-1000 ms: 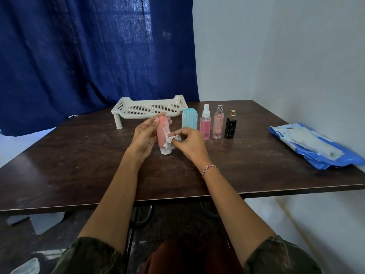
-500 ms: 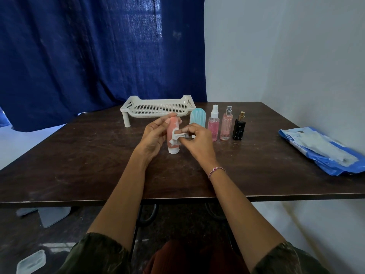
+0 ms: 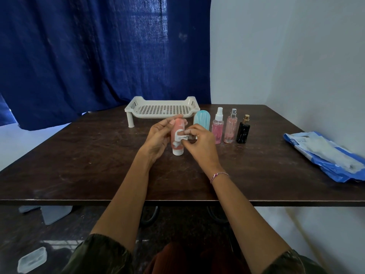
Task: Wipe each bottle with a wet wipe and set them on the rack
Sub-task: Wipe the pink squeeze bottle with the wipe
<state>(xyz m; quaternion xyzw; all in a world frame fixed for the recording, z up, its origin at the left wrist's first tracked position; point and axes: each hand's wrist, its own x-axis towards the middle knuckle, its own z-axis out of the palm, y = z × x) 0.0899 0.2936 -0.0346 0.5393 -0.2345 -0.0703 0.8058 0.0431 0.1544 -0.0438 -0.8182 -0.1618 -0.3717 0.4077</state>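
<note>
Head camera looks down over a dark wooden table [image 3: 79, 155]. Near its middle a coral-pink squeeze bottle [image 3: 178, 126] stands cap-down on the tabletop. The left hand [image 3: 158, 135] holds it from the left, fingers curled round its upper part. The right hand [image 3: 199, 143] reaches in from the right, fingertips pinched together on a small white wet wipe [image 3: 180, 137] pressed against the bottle's front. Just behind and to the right a teal bottle [image 3: 201, 120] stands upright. A row continues rightward from it: a pink spray bottle [image 3: 217, 129], a taller pink spray bottle [image 3: 230, 128] and a black bottle [image 3: 243, 131]. The white perforated rack [image 3: 162, 110] sits farther back. Near the right edge lies a blue-and-white wipe packet [image 3: 324, 153]. A dark blue curtain [image 3: 79, 56] hangs behind.
</note>
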